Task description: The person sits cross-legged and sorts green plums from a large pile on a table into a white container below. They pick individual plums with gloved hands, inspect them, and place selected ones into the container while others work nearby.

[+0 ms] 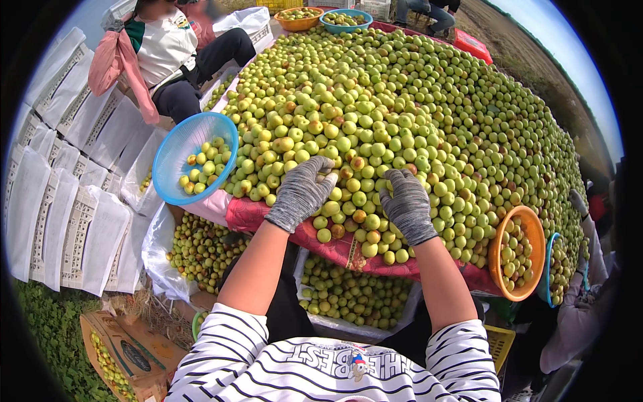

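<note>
A large heap of small green jujube-like fruits [371, 120], some with brown patches, covers the table in front of me. My left hand [304, 191], in a grey knitted glove, rests palm down on the near part of the heap, its thumb and fingers apart. To its right, my gloved right hand [408, 203] lies on the fruits with its fingers bent; whether a fruit is under them is hidden. Several fruits lie between the hands. A blue plastic basket [166, 151] partly filled with fruits tilts at the table's left edge. An orange basket [538, 251] of fruits is at the right.
Below the table edge [321, 243] are a lined crate of fruits [356, 326] and a white-lined container [155, 251]. Stacked white crates [75, 216] line the left. One person [166, 45] sits at the upper left; another person's sleeve [567, 321] shows at right. A cardboard box [135, 346] stands lower left.
</note>
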`<action>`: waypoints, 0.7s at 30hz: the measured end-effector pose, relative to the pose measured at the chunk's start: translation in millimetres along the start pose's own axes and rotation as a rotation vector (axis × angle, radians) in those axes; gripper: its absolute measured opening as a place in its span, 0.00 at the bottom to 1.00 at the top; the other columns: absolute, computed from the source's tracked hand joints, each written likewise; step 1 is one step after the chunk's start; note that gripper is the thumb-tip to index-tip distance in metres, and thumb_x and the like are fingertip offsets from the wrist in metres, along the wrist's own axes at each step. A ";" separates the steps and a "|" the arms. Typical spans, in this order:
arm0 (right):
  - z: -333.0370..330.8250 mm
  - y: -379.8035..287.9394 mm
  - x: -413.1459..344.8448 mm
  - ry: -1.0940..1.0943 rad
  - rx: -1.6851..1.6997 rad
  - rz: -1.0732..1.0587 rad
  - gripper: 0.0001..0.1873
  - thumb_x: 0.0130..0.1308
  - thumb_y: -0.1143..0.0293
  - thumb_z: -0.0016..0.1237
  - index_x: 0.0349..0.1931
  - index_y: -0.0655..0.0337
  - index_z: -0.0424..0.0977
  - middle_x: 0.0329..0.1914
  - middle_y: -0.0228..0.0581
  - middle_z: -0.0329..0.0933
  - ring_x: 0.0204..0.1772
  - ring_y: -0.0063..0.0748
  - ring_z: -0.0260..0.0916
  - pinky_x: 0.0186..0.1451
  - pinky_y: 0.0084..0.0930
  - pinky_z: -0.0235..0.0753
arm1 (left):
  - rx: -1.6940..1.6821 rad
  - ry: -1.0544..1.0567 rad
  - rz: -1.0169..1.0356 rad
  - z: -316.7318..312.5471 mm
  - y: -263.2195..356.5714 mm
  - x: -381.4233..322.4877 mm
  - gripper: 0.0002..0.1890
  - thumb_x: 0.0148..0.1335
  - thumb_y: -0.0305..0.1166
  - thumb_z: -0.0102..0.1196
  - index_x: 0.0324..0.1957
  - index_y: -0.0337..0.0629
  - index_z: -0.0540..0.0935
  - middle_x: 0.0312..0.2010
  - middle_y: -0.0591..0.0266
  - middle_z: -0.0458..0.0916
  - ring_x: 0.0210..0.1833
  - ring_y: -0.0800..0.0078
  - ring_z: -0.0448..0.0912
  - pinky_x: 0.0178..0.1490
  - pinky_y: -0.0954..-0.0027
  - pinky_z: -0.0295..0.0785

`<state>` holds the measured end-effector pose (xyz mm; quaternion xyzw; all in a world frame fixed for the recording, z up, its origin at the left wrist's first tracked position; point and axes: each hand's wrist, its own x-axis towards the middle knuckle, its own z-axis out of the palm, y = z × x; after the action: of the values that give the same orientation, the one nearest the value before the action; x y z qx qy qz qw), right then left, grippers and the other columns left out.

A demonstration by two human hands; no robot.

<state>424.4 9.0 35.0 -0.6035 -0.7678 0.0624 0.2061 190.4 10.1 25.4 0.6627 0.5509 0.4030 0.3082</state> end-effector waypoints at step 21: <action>-1.4 81.9 24.0 -0.055 1.016 0.240 0.18 0.57 0.75 0.62 0.46 0.62 0.70 0.39 0.31 0.75 0.42 0.20 0.73 0.47 0.20 0.78 | -0.465 -0.013 0.048 62.5 2.6 76.1 0.15 0.57 0.25 0.63 0.47 0.40 0.78 0.35 0.68 0.81 0.33 0.85 0.78 0.40 0.80 0.76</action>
<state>494.2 53.2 13.9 -0.5091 -0.5714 0.4659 0.4442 251.5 86.3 12.1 0.5893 0.4250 0.5223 0.4465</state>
